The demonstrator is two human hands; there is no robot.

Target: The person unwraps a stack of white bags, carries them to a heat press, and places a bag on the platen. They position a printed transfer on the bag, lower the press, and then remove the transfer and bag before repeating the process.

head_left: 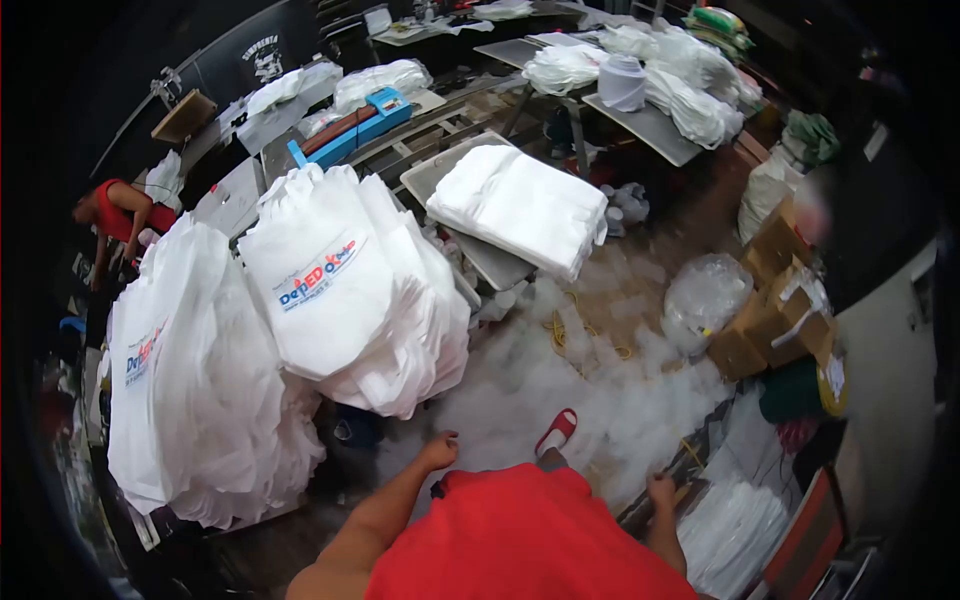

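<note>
My left hand (440,450) hangs beside the red shirt with its fingers curled in and nothing visible in it. It is nearest to a thick stack of white printed bags (340,285), just beyond it and apart from it. On the other side of my body my right hand (661,491) is also curled, and I see nothing in it. Below and right of that hand lies a pile of white sheets or bags (735,535). Another draped stack of printed white bags (200,390) stands at the far left.
Plain white bags (520,205) lie stacked on a grey board. Behind are a blue sealing machine (355,130) and a thread cone (621,82). Cardboard boxes (770,320) and a clear plastic bag (706,300) sit right; yellow cord (560,335) lies on the floor. A person in red (130,210) bends at left.
</note>
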